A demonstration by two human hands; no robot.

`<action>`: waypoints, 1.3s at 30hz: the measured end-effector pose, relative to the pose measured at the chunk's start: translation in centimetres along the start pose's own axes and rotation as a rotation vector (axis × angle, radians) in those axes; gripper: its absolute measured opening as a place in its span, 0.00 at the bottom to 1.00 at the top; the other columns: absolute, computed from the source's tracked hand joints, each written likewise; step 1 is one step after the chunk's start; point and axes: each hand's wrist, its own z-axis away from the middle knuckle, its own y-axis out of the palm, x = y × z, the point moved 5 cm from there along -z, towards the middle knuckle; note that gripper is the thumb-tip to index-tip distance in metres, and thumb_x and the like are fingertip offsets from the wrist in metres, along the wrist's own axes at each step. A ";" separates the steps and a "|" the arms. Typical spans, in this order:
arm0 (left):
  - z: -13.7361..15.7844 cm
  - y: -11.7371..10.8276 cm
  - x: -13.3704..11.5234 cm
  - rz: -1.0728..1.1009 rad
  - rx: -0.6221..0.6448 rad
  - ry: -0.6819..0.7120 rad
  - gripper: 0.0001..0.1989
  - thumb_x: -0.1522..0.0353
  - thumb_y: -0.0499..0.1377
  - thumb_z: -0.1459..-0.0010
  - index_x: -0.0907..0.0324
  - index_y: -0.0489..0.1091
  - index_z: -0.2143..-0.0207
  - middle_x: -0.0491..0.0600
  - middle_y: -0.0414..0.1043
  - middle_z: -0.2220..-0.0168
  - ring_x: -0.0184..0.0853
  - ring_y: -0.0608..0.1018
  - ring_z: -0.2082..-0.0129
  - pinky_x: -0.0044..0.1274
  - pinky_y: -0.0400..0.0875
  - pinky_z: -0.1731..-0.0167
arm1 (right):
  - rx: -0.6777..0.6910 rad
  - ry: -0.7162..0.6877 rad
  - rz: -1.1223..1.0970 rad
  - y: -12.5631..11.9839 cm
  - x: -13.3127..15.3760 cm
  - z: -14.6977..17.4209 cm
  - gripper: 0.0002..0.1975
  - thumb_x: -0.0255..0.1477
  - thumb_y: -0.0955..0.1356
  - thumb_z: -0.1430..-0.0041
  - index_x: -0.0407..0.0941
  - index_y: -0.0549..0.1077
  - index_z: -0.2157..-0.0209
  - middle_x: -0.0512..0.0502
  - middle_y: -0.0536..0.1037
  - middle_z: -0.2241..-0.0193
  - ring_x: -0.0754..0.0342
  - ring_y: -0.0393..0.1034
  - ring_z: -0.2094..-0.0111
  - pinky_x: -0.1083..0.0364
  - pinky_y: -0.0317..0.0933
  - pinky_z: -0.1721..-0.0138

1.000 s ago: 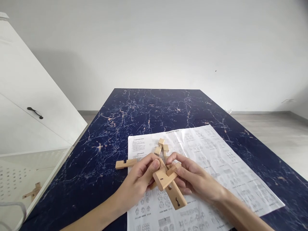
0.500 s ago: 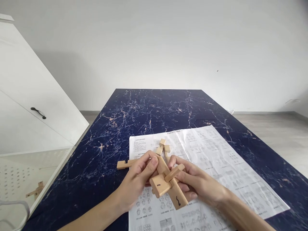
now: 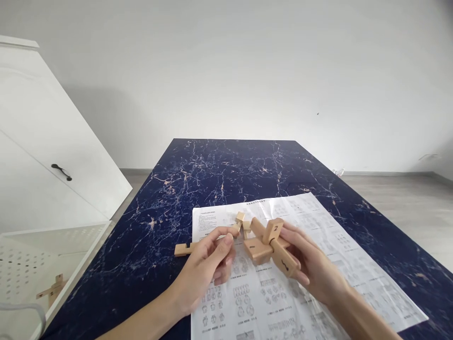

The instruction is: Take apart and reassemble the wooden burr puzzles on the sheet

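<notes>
My right hand (image 3: 316, 267) grips a wooden interlocking burr puzzle (image 3: 262, 248) of crossed bars, raised above the printed sheet (image 3: 332, 255). Dark marks show on its bars, including a "2" on the upright one. The right fingers wrap its far side and are partly hidden. Left of the puzzle and apart from it, my left hand (image 3: 208, 267) has loosely bent fingers, with nothing visible in them. Just beyond the left fingertips lie notched wooden pieces (image 3: 240, 217) on the sheet. Another notched wooden bar (image 3: 182, 250) sticks out from behind the left hand.
The dark blue marbled table (image 3: 226, 174) carries the sheet of printed diagrams. At the left, a white perforated basket (image 3: 21, 264) holds more wooden pieces (image 3: 53, 290). A white cabinet (image 3: 42, 123) stands beyond it, and a pale wall rises behind the table.
My left hand has let go of the burr puzzle. The right hand has moved it right and turned it, bringing the "2" into view. The camera view has shifted slightly.
</notes>
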 end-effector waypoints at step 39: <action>0.2 0.2 -0.5 -0.232 0.088 0.066 0.22 0.48 0.64 0.32 0.57 0.66 0.61 0.34 0.47 0.77 0.24 0.47 0.80 0.24 0.42 0.78 | -0.689 -0.297 0.783 -10.4 0.0 10.0 0.34 0.58 0.70 0.35 0.46 0.66 0.42 0.43 0.83 0.63 0.50 0.75 0.73 0.49 0.71 0.68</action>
